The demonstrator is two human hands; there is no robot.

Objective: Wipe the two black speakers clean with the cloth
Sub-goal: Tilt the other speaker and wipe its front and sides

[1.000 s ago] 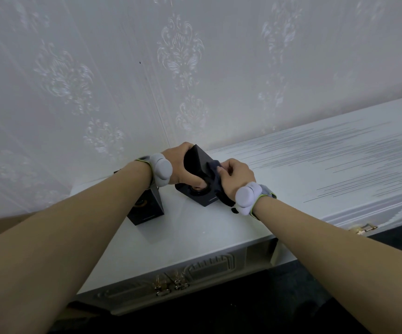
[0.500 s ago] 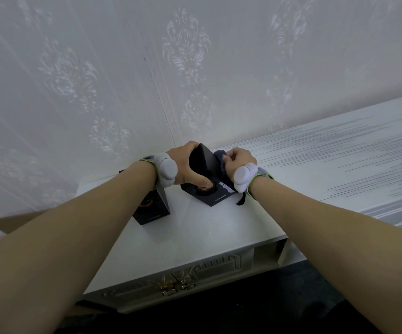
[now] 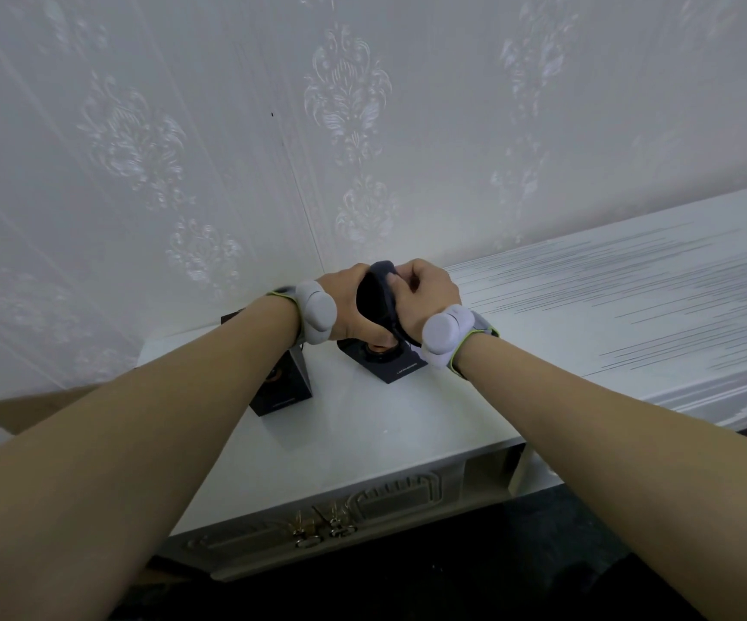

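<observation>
Two small black speakers stand on a white cabinet top (image 3: 362, 441) near the wall. My left hand (image 3: 353, 307) grips the right speaker (image 3: 396, 363) from its left side, thumb on the front face, holding it tilted on its base. My right hand (image 3: 423, 293) presses a dark cloth (image 3: 378, 289) over the top and upper right side of that speaker, fingers curled into the cloth. The left speaker (image 3: 279, 387) stands upright beside it, partly hidden behind my left forearm, with nothing touching it.
A patterned white wall rises right behind the speakers. The cabinet top stretches far to the right, with grey streaks (image 3: 631, 298). A drawer front with metal handles (image 3: 317, 528) lies below the front edge. A brown cardboard piece (image 3: 26, 410) shows at the left.
My right hand has slid the cloth up from the speaker's right side onto its top. Both hands have shifted slightly toward the wall with the tilted speaker.
</observation>
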